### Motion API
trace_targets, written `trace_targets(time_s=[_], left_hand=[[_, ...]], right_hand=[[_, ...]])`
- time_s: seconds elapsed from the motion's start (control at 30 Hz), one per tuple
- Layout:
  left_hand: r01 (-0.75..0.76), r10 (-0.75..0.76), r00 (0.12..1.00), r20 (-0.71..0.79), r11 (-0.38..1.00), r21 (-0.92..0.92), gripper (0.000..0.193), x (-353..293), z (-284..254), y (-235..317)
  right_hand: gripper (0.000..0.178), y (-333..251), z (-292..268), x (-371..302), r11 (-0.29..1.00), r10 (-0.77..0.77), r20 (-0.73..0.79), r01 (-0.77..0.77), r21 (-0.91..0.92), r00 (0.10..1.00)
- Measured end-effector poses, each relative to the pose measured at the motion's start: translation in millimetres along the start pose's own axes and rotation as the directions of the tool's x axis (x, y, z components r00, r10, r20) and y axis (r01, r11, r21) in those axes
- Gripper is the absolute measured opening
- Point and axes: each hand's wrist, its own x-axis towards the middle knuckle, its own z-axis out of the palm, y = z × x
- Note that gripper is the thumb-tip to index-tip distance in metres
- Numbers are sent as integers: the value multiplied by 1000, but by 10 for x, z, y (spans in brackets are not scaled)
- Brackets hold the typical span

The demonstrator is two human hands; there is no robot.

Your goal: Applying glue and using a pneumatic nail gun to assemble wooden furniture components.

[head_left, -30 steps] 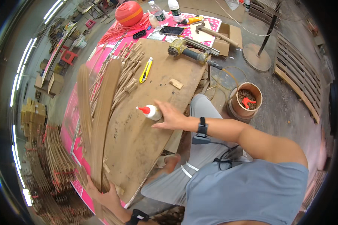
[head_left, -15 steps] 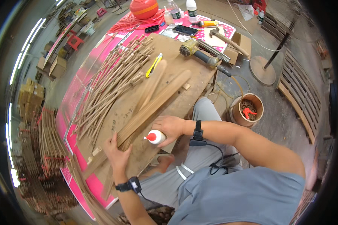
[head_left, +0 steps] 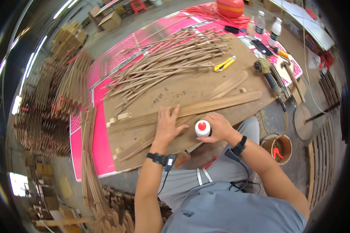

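Observation:
My right hand (head_left: 217, 127) is wrapped round a white squeeze bottle (head_left: 202, 131) with a red cap, held above the near edge of the work board. Left of it, my left hand (head_left: 168, 124) rests on a stack of long thin wooden slats (head_left: 217, 105), fingers stretched up and thumb out toward the bottle. The slats have rounded right ends and lie side by side across the board. Another wooden slat (head_left: 136, 150) lies on the near side of the stack, and one more slat (head_left: 231, 86) on its far side. Small wood blocks (head_left: 124, 115) sit by the left ends.
Many thin wooden rods (head_left: 163, 62) cover the far part of the board (head_left: 144, 105). A yellow cutter knife (head_left: 224, 64), a nail gun (head_left: 269, 75), a hammer (head_left: 291, 75) and bottles (head_left: 275, 29) lie or stand right. A bucket (head_left: 284, 149) is on the floor; bundled wood (head_left: 66, 97) stands left.
The whole view has swung, so the board appears turned and shifted right. My left hand has moved along the slats and lies flatter. The bottle stays in my right hand, its cap now facing up.

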Motion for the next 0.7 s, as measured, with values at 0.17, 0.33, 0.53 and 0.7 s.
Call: trace_targets(time_s=[0.17, 0.33, 0.53, 0.7], left_hand=[[-39, 39, 999, -7, 993, -108, 94, 142, 126, 79], [-1, 4, 1000, 15, 986, -170, 93, 199, 181, 95], [-13, 16, 1000, 14, 976, -218, 88, 213, 252, 96], [-9, 16, 999, 31, 975, -220, 78, 17, 194, -72]], right_hand=[[51, 17, 42, 24, 1000, 2, -14, -3, -26, 1000], [51, -10, 58, 39, 999, 25, -9, -25, -26, 1000], [52, -12, 41, 34, 999, 13, -41, -15, -51, 999], [51, 5, 51, 17, 999, 28, -68, -31, -42, 997]])
